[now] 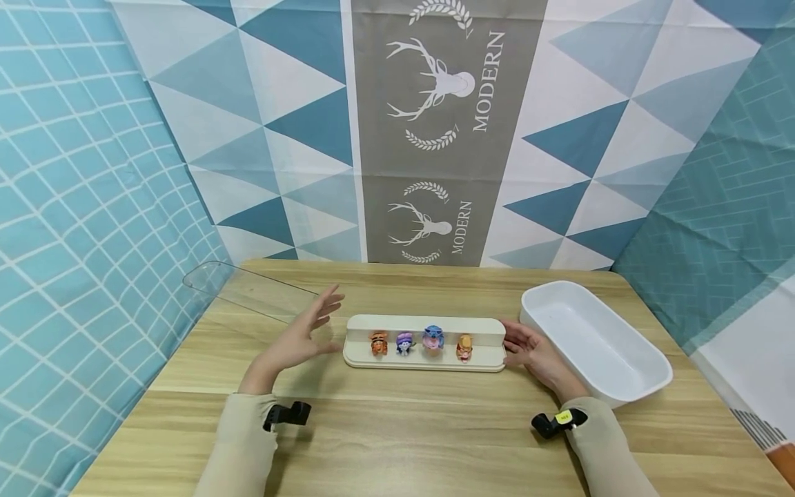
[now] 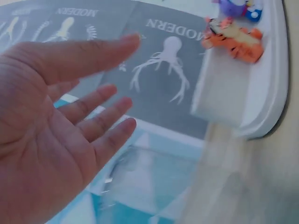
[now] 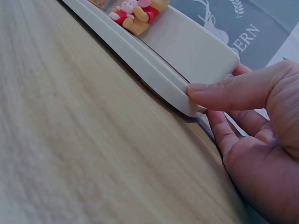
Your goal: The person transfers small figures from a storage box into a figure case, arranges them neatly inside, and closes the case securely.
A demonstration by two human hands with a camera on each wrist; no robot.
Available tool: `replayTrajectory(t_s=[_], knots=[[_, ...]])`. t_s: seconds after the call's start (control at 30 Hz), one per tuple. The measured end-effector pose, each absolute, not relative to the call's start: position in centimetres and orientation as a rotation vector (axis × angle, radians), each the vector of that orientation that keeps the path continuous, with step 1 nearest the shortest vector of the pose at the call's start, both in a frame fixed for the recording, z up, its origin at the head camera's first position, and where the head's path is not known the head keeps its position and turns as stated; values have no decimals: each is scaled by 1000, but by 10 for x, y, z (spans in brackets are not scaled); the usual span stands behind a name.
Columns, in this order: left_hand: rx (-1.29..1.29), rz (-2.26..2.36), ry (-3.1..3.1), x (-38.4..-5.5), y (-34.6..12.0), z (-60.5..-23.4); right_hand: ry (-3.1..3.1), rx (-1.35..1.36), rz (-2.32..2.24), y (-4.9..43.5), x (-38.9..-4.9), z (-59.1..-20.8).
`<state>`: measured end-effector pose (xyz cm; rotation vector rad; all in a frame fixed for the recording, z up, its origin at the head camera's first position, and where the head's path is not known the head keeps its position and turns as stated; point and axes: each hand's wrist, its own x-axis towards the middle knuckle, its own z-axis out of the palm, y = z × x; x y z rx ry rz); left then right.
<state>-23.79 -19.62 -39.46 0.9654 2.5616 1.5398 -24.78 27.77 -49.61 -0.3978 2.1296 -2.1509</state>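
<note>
A cream display stand (image 1: 366, 352) with a raised back step lies across the middle of the table. Along it sit an orange tiger figurine (image 1: 379, 344), a purple figurine (image 1: 404, 344), a blue-and-pink figurine (image 1: 433, 338) and a yellow bear figurine (image 1: 464, 348) in red. My right hand (image 1: 535, 352) pinches the stand's right end; in the right wrist view its thumb (image 3: 205, 93) presses the front corner, with fingers behind and below. My left hand (image 1: 301, 339) hovers beside the left end, fingers spread and holding nothing; the left wrist view shows a gap between it and the stand.
A clear plastic panel (image 1: 248, 293) lies at the back left, partly behind my left hand. At the right, a white tub (image 1: 646, 376) stands close to my right hand and forearm. Patterned cloth (image 1: 310, 138) hangs behind the wooden table (image 1: 397, 428).
</note>
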Motion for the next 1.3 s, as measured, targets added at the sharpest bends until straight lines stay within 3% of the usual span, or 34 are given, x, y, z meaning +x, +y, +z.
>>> replayTrajectory(t_s=[0.6,0.97,1.3], knots=[[1088,797,2920,-236,-244,-344,2126,-357,-2149,274,-251,-497],[1280,129,3093,-246,-265,-349,2133,-357,-2149,275,-250,-498],[1341,-74,3201,-270,-301,-363,2138,-338,-2154,276,-249,-497]])
